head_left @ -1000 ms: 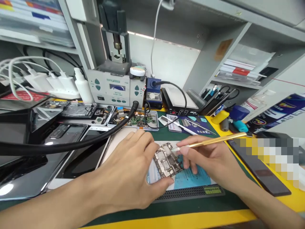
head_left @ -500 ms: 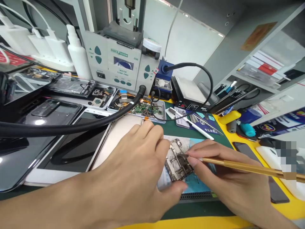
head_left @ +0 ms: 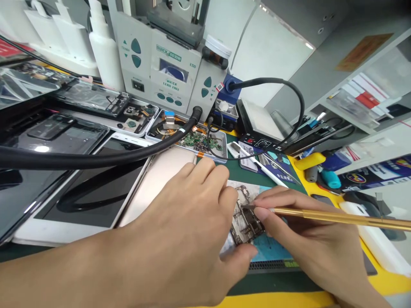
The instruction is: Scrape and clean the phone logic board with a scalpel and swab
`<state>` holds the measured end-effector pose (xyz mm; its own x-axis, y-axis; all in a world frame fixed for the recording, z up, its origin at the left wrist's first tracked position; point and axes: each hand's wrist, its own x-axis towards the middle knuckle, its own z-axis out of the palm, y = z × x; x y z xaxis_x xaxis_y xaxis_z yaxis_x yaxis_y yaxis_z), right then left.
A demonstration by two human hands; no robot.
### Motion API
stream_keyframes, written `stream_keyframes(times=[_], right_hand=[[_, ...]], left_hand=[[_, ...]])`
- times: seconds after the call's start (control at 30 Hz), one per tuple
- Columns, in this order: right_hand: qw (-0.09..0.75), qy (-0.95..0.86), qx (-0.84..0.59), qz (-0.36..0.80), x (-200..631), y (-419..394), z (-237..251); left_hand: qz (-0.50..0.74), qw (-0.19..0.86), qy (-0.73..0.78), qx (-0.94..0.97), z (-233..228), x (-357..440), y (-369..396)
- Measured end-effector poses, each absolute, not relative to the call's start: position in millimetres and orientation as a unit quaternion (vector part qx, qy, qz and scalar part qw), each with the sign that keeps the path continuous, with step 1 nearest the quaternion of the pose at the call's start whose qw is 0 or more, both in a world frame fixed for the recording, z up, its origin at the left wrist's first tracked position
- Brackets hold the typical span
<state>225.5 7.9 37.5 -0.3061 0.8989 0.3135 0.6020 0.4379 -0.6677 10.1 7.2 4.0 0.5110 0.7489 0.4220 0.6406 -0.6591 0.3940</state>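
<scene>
A phone logic board [head_left: 245, 222] lies on a blue-and-white sheet [head_left: 272, 250]. At three o'clock, the right hand [head_left: 313, 241] pinches a gold-handled blade [head_left: 321, 216], tip at the board. At nine, the left hand [head_left: 189, 222] arches; whether it clamps, I cannot tell. A QUICK rework station [head_left: 170, 77] stands at eleven.

On the grey station [head_left: 150, 70], a label [head_left: 168, 52] above the display [head_left: 173, 70] starts "QUICK", its model code unclear; right of the display stands "ESD", below it "QUICK LEAD FREE", upper left "TEMP", and lower left, over a black switch [head_left: 138, 86], "POWER".
</scene>
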Motion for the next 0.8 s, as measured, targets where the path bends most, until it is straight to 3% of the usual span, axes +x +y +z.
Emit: stream_keyframes(times=[0.47,0.8], right_hand=[[0.353,-0.724,-0.502,0.315,234.8,7.8,36.0],[0.380,-0.668,-0.483,0.420,243.2,11.3,31.9]], left_hand=[[0.346,0.074,0.466,0.811,3.3,14.7,1.6],[0.357,-0.012,0.395,0.846,8.9,6.9,7.7]])
